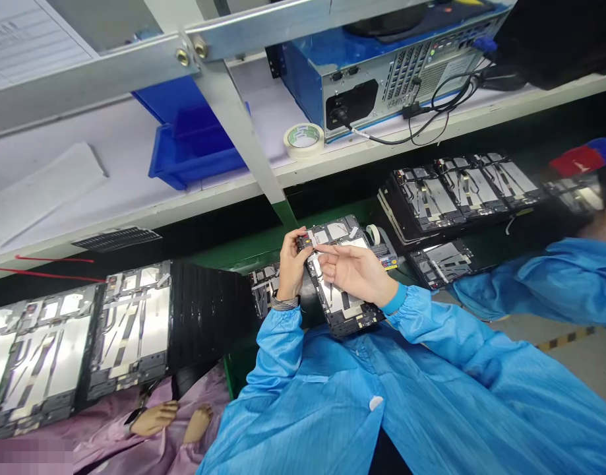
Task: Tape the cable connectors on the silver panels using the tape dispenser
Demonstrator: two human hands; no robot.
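I hold an opened tablet chassis (341, 310) with its inner boards and silver plates facing up, tilted above my lap. My left hand (293, 264) grips its upper left edge, fingers curled round the frame near a small yellow part. My right hand (355, 269) lies across the middle of the chassis, forefinger stretched out toward the upper left corner, the other fingers loosely bent. Both arms wear blue sleeves.
Rows of similar open tablets lie on black trays at left (129, 323) and at right (461, 191). A tape roll (303, 138), a blue bin (194, 145) and a blue computer case (382, 72) stand on the shelf. A pink-sleeved person's hands (171, 419) rest at lower left; a blue-sleeved person (540, 277) is at right.
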